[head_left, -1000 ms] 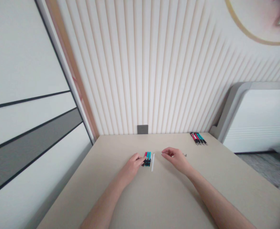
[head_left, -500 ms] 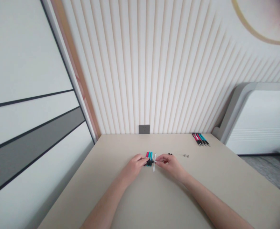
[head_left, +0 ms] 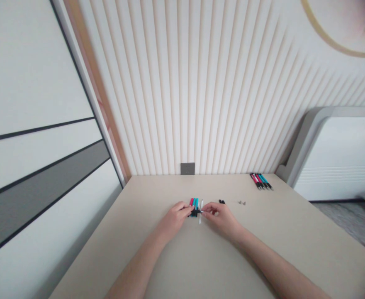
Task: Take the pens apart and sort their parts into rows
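My left hand [head_left: 178,214] is closed with thumb and fingers round a black pen part [head_left: 196,212], which points right. My right hand [head_left: 219,216] pinches a small silvery pen tip [head_left: 202,211] at the right end of that part. Under and behind the black part lie pen barrels [head_left: 194,202], red and teal, partly covered by the left fingers. Thin pale pen refills [head_left: 200,220] lie between my hands, crossed by the held parts. Just beyond my right fingers are small black pieces [head_left: 222,202], partly hidden.
Two small grey cone-like pieces [head_left: 242,203] lie right of my right hand. Several red, teal and black pens [head_left: 261,181] rest in a row at the table's [head_left: 170,265] back right. A socket [head_left: 188,168] sits on the ribbed wall behind.
My right hand has shifted very slightly, and more of the black pieces behind it shows. Both hands keep their hold, with the silvery tip still at the black part's end.
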Demonstrator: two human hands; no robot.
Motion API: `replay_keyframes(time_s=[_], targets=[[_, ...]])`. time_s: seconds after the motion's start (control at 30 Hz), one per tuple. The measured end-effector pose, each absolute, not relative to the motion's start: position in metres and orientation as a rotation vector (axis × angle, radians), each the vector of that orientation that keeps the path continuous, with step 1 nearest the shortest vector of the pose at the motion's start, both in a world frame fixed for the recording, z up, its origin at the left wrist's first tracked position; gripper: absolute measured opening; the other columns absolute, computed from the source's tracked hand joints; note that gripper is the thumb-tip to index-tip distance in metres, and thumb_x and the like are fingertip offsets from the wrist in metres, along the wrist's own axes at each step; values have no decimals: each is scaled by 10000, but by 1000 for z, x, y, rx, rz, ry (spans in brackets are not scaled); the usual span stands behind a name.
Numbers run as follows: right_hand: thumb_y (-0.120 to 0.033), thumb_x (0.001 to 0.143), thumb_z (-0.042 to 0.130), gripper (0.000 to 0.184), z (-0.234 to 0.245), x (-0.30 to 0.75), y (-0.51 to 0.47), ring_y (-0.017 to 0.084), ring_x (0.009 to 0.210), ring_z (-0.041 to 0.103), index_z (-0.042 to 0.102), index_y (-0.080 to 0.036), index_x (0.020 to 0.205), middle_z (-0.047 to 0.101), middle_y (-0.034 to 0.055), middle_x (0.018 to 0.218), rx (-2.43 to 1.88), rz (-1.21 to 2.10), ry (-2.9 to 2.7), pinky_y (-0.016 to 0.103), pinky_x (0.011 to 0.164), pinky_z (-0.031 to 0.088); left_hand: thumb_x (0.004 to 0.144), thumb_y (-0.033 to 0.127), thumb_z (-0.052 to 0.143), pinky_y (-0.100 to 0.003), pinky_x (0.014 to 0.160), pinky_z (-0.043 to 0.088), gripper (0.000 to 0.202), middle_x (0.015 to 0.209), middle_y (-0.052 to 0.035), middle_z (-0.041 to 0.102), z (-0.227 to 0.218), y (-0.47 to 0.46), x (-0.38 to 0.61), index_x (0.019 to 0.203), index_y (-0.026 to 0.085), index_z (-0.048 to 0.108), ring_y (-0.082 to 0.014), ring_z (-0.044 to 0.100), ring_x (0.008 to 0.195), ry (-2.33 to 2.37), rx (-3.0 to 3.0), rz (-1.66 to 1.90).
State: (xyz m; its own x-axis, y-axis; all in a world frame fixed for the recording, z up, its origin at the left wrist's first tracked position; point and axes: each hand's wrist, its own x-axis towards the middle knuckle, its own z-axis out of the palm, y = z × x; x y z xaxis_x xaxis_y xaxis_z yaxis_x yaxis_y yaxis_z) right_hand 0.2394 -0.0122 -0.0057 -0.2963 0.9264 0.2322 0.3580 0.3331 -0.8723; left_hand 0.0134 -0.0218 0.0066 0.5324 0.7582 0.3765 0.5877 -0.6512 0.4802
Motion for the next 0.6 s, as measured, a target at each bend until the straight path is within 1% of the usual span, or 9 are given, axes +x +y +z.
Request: replay_keyframes(time_s=[0.13, 0.23, 0.33, 0.47, 0.6], targets=[[-313, 827, 604, 209, -4, 238, -15, 168, 719, 611, 719, -174, 934, 711, 31, 795, -1106, 938, -1838, 265, 658, 445, 963, 171, 451, -303, 871, 508, 299, 1028, -55, 631, 6, -22, 15, 1214, 234, 601, -170, 610, 948, 1089, 2500, 863], [-348, 854, 587, 253, -2, 238, -17, 180, 741, 617, 729, -182, 981, 726, 42, 833, -1098, 953, -1857, 278, 677, 456, 957, 176, 476, -318, 860, 518, 248, 1008, -57, 648, 6, -21, 15, 1151, 218, 625, -178, 617, 944, 1096, 2506, 891], [-367, 863, 582, 279, 0, 237, -20, 195, 765, 629, 735, -200, 1025, 740, 47, 874, -1095, 952, -1915, 289, 695, 472, 953, 177, 492, -307, 843, 527, 222, 985, -50, 664, 6, -22, 16, 1107, 213, 648, -171, 626, 924, 1083, 2530, 896], [-361, 865, 586, 293, 3, 235, -24, 212, 830, 654, 727, -220, 1079, 742, 52, 1000, -1044, 970, -1980, 309, 762, 495, 957, 197, 490, -303, 867, 528, 232, 1001, -51, 678, 6, -24, 18, 1124, 221, 650, -167, 634, 948, 1027, 2550, 879], [-355, 894, 548, 285, 6, 235, -27, 223, 856, 664, 728, -235, 1081, 746, 44, 999, -1026, 960, -1983, 326, 809, 498, 959, 230, 497, -327, 882, 524, 232, 1021, -56, 687, 6, -25, 20, 1141, 224, 639, -178, 637, 954, 1032, 2513, 908]])
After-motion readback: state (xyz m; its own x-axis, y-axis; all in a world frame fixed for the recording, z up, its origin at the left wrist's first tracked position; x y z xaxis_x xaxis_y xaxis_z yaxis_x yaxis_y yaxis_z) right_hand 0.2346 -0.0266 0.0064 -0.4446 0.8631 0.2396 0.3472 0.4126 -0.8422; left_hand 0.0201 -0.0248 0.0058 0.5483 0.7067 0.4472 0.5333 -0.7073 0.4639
